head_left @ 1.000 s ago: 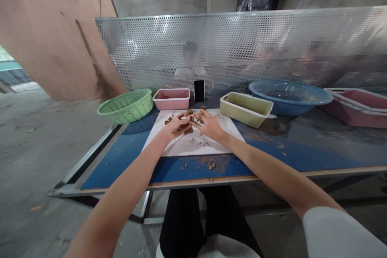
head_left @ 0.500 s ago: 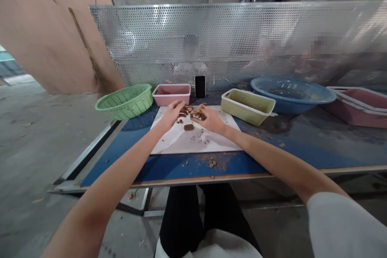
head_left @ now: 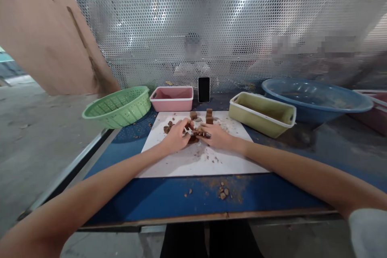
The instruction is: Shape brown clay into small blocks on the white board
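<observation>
A sheet lies on the bench. Behind it, from left to right, sit a colander, a small tub, a smartphone, a long tub and a basin, with another tub at the far right. The perforated panel stands behind them all. On the sheet, lumps lie left, a single block near the back and paired blocks right of it. Clods lie before the sheet, near the bench's front edge.
</observation>
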Motion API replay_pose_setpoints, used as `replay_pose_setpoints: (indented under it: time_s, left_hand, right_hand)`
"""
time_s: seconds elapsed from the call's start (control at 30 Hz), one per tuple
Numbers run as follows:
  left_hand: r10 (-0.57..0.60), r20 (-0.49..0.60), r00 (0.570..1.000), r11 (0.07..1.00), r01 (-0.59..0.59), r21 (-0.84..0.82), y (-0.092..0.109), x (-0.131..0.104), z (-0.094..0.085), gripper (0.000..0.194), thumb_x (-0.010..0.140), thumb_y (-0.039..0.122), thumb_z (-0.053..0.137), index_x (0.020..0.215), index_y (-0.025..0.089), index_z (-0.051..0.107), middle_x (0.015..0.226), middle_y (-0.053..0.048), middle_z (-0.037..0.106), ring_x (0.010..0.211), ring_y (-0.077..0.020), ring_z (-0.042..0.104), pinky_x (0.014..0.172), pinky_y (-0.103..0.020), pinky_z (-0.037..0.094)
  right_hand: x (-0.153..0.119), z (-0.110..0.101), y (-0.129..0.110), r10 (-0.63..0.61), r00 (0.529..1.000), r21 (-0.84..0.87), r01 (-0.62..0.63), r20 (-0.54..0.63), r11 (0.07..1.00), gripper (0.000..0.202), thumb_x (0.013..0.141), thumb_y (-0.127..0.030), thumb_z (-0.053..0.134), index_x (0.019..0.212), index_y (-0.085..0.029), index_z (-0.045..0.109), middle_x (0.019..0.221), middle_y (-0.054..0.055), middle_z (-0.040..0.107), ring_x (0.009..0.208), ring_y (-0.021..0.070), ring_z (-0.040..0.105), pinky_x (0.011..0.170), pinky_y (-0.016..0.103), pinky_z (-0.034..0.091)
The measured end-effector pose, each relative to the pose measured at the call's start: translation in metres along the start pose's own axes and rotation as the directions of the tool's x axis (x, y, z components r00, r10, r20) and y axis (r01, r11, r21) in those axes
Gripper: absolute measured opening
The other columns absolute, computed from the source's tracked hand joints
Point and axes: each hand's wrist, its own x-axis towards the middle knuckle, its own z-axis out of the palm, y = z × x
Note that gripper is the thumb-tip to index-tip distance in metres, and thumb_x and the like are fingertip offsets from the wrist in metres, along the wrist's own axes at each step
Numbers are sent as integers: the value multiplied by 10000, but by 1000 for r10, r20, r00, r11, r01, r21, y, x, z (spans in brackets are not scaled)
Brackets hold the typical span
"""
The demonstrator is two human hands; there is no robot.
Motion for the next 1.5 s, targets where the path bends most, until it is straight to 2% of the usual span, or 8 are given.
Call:
replay_pose_setpoints:
  time_s: [0.17,0.33,0.63,0.77,0.87,1.03,1.2,1.5]
  left_hand:
    - [5,38,999,995,-9,101,-4,-13,-1,345,832,90,568,1142,238,604,1105,-96,693,1043,-284,639,970,-437,475]
    - [-19,94,995,991,7,131,0,-17,-2,391,825,327,781,1172,246,620,1138,-122,693,1119,-338,617,967,-450,472]
    - [-146,83,986,980,156,-124,-18,-8,3,549,754,338,879,1243,267,642,1076,-97,765,987,-288,709,884,-381,491]
    - [-55,202,978,978,93,-187,-24,7,-4,582,705,213,856,1249,265,653,1043,-85,790,975,-281,732,895,-376,507]
    - [39,190,981,992,-15,-125,-25,11,-7,562,706,231,846,1244,249,683,1143,-120,761,1070,-305,695,958,-400,497]
    - [18,201,979,995,-37,90,-20,2,-8,551,743,383,868,1246,236,697,1217,-146,694,1202,-359,580,1049,-465,432]
    - [-20,199,980,995,0,100,-28,5,-9,443,789,307,817,1206,244,682,1148,-97,728,1142,-321,617,1002,-437,442]
    - [167,360,918,975,-208,78,-38,26,-16,615,814,239,707,1408,246,547,1355,-142,646,1313,-334,580,1104,-516,468]
  right_hand:
    - [-3,3,2,-16,1000,-33,15,-16,999,149,1060,-261,593,1115,-194,714,1054,104,763,1000,246,732,885,400,599]
    - [-5,4,5,50,998,-30,-51,-32,998,160,1071,-294,599,1096,-200,727,1059,97,766,999,236,739,906,401,605]
    - [-5,4,4,41,996,-30,-43,-80,999,189,1085,-306,571,1120,-216,734,1082,96,769,1013,240,739,908,408,607]
    - [-5,0,-2,133,982,27,-130,-134,991,167,1066,-309,598,1183,-241,695,1143,81,759,1078,252,724,966,437,587]
    - [-4,-4,-6,181,973,78,-171,-142,982,168,1047,-303,613,1199,-254,664,1137,73,755,1050,255,724,936,437,593]
    - [-4,-5,-5,76,993,77,-69,-94,995,217,1091,-304,530,1254,-255,666,1199,92,724,1114,252,701,967,448,586]
    - [-3,-3,-1,81,993,18,-80,-82,997,239,1106,-335,509,1234,-216,672,1173,110,710,1098,263,691,962,459,582]
    - [-2,-7,-8,144,984,22,-143,-103,989,208,1104,-361,493,1123,-222,646,1073,98,697,1019,266,677,912,451,567]
